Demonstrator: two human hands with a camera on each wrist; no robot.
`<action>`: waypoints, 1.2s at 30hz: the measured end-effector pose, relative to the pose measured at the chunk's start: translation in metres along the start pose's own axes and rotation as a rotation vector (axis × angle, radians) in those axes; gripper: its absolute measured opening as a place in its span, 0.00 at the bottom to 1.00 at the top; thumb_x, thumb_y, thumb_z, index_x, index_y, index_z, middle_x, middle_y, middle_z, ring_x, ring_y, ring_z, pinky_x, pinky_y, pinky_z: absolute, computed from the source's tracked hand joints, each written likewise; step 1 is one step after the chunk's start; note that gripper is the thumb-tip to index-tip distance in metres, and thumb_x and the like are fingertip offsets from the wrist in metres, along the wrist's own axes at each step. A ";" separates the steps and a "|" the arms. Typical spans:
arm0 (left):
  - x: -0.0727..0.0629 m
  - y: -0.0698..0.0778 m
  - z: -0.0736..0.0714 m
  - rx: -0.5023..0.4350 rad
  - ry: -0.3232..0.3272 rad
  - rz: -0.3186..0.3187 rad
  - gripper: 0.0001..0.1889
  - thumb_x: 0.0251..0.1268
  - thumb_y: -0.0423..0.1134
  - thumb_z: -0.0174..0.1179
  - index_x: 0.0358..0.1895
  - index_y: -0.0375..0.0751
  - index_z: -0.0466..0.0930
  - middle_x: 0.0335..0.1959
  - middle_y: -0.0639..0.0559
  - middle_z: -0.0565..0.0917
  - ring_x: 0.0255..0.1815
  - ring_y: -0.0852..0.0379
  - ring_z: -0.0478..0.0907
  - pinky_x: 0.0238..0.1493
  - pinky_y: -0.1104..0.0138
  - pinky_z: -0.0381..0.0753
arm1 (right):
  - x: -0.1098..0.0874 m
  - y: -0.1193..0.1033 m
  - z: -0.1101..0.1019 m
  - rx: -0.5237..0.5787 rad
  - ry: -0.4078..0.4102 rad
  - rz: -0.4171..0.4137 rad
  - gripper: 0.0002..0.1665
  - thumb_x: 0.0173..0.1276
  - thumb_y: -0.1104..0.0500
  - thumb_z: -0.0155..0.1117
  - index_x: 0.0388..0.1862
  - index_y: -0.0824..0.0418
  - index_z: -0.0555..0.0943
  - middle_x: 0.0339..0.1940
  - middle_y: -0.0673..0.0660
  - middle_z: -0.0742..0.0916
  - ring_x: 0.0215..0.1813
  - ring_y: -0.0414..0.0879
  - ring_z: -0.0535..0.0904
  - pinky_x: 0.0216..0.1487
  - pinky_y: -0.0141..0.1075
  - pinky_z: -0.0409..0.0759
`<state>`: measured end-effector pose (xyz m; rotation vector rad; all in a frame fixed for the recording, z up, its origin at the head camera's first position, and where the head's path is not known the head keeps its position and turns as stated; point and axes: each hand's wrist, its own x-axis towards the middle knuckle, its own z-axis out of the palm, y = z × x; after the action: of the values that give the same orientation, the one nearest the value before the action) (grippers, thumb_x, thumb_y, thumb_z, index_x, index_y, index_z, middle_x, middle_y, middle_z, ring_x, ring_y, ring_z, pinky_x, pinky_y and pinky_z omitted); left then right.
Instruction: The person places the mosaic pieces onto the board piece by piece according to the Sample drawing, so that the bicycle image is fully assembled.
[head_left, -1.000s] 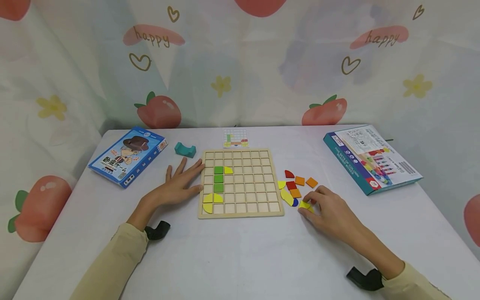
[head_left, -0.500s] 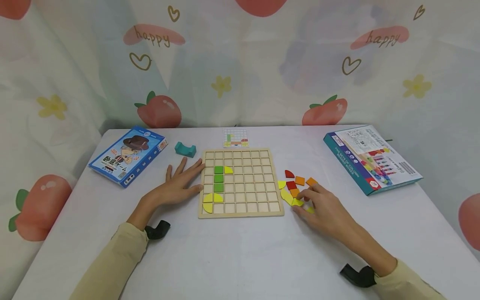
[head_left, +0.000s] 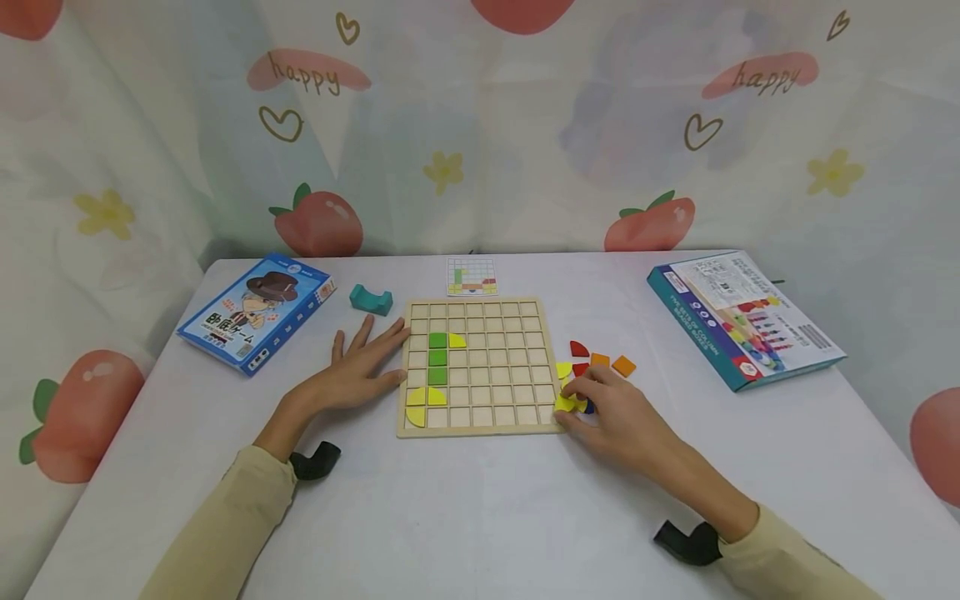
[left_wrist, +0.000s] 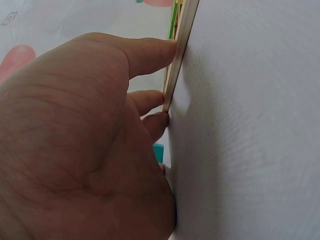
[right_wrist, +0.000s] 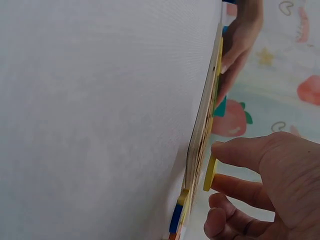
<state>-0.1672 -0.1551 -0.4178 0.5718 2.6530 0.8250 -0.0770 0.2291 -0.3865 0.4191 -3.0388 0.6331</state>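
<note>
A wooden grid board (head_left: 495,358) lies mid-table, with several green squares (head_left: 437,357) and yellow pieces (head_left: 416,415) set in its left part. My left hand (head_left: 345,379) is spread flat, its fingertips and thumb touching the board's left edge. Between thumb and fingers, my right hand (head_left: 626,417) pinches a flat yellow piece (right_wrist: 210,174). That hand is at the board's lower right corner, and the right wrist view shows the piece held just above the board's level. Partly covered by the hand are loose red (head_left: 578,349), orange (head_left: 624,366), yellow and blue pieces.
Behind the board lies a small pattern card (head_left: 472,276). A teal block (head_left: 371,300) and a blue game box (head_left: 258,312) are on the left. Another flat box (head_left: 746,317) lies at the right. A printed cloth hangs behind the table.
My right hand has moved left from the loose pieces to the board's right edge, carrying the yellow piece. The left hand has stayed in place.
</note>
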 end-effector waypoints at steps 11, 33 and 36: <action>0.000 -0.002 0.001 0.007 0.000 -0.002 0.39 0.81 0.53 0.54 0.88 0.53 0.50 0.91 0.49 0.44 0.90 0.35 0.21 0.79 0.31 0.11 | 0.015 -0.024 0.015 -0.003 -0.020 -0.094 0.14 0.65 0.52 0.79 0.46 0.55 0.89 0.42 0.51 0.82 0.37 0.41 0.76 0.38 0.31 0.78; 0.001 -0.004 0.001 0.013 0.002 0.005 0.39 0.81 0.54 0.53 0.88 0.54 0.50 0.91 0.50 0.44 0.90 0.35 0.21 0.79 0.30 0.12 | 0.043 -0.074 0.035 -0.002 -0.067 -0.233 0.15 0.67 0.49 0.79 0.48 0.54 0.90 0.43 0.50 0.83 0.39 0.41 0.78 0.44 0.34 0.83; 0.001 -0.004 0.001 0.014 -0.002 -0.002 0.39 0.81 0.54 0.53 0.88 0.55 0.50 0.91 0.50 0.44 0.90 0.35 0.21 0.79 0.31 0.11 | 0.046 -0.081 0.037 0.004 -0.080 -0.243 0.15 0.67 0.48 0.78 0.48 0.53 0.90 0.43 0.50 0.83 0.39 0.41 0.77 0.42 0.32 0.81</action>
<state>-0.1686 -0.1572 -0.4204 0.5735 2.6593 0.8055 -0.0984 0.1314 -0.3861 0.8171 -2.9898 0.6212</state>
